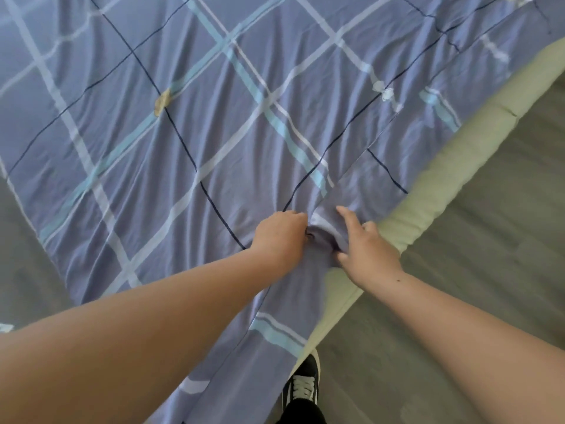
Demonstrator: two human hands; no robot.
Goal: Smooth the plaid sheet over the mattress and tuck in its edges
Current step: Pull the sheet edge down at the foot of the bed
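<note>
Both hands meet at the near corner of the mattress (458, 166). The left hand (281, 237) fists a bunch of the plaid sheet (183, 133) spread across it. Just right, the right hand (367, 249) pinches the same fold, forefinger straight.
</note>
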